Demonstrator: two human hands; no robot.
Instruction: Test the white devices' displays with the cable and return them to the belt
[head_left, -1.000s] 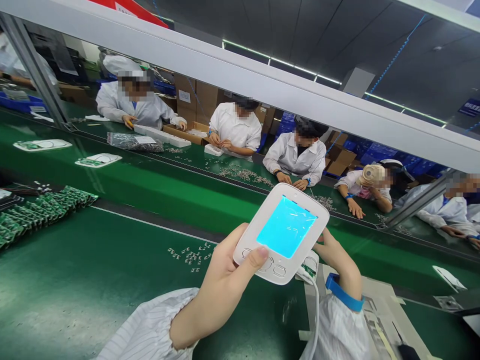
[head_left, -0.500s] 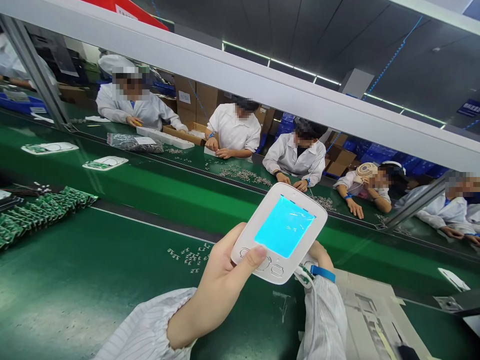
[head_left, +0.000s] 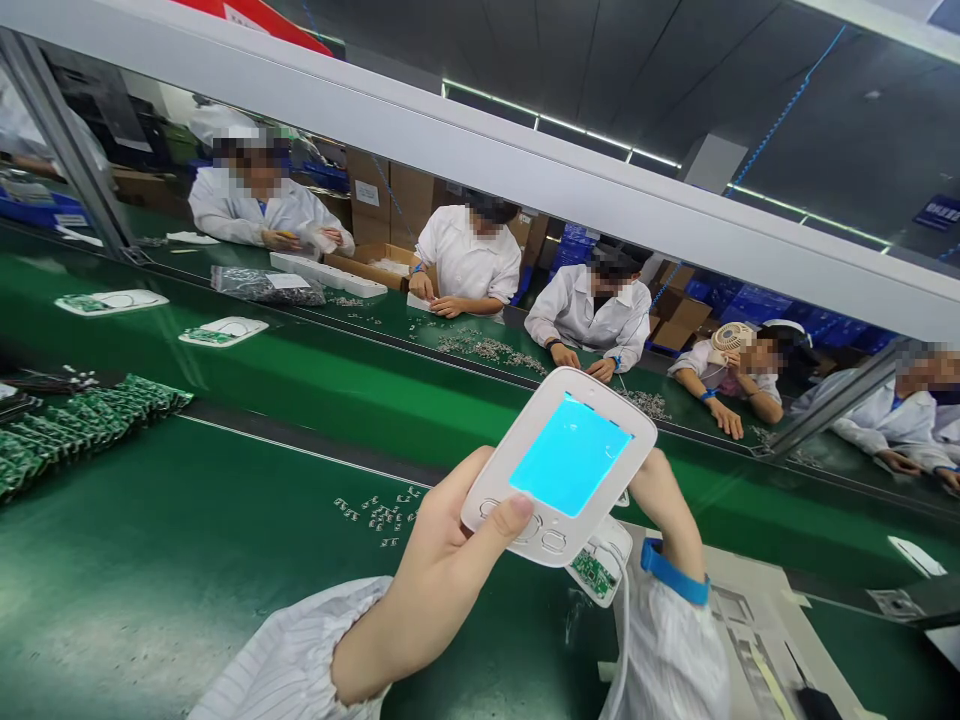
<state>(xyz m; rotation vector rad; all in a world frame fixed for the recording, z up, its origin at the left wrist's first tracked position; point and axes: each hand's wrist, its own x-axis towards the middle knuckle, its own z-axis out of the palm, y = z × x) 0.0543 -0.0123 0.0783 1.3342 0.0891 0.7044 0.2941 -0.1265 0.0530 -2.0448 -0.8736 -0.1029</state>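
Observation:
My left hand is closed around a white handheld device, its thumb lying on the buttons below the lit blue screen. My right hand reaches behind the device's right side, with a blue wristband at the wrist. The device hides the right fingers, so I cannot make out their grip. Under the device's lower right edge shows a white housing with a green circuit board. A white cable runs down beside the right sleeve.
Small metal parts lie scattered on the green bench. Stacked circuit boards stand at left. White housings rest on the green conveyor. A cardboard sheet lies at right. Several co-workers sit opposite.
My right hand has moved up and right behind the device, exposing more of the circuit-board housing. The white plug at the device's lower edge no longer shows. Conveyor housings have shifted right.

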